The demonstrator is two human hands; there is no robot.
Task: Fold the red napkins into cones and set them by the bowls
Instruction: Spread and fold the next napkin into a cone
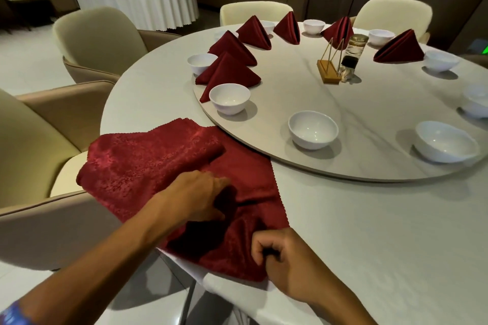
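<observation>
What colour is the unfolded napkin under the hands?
Dark red napkin with a woven floral pattern, clearest in the head view.

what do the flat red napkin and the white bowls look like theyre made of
The flat red napkin looks like woven damask-type cloth: a faint raised pattern, soft sheen, zigzag-cut edges. The round white bowls, such as the nearest one, look glossy with small highlights; glazed ceramic or melamine, which cannot be told apart here.
</observation>
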